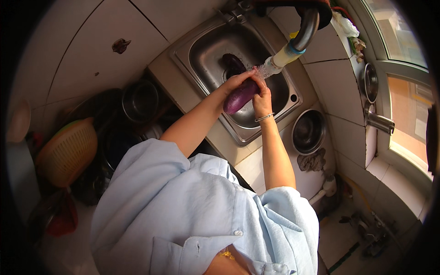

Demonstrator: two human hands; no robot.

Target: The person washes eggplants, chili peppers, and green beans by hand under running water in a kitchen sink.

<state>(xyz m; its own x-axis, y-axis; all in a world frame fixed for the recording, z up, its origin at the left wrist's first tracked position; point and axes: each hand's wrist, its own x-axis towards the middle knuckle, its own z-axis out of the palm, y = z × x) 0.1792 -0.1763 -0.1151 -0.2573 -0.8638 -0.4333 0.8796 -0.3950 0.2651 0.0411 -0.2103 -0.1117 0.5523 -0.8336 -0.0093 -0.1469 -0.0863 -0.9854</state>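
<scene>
A purple eggplant [240, 97] is between my two hands, tilted above the stainless steel sink [202, 51]. My left hand [238, 81] wraps its upper end from the left. My right hand [262, 94], with a bracelet at the wrist, grips the same end from the right. Water runs onto the fingers from the faucet [307, 31], through a pale nozzle [282, 59] fitted to its spout. A second, darker eggplant [233, 62] lies in the basin beside the drain, partly hidden by my left hand.
Right of the sink stand a metal bowl [309, 132] and a crumpled grey cloth [311, 160]. Another metal bowl [370, 82] and garlic [359, 44] are by the window. On the left are a metal pot [140, 101] and an orange plastic colander [70, 151].
</scene>
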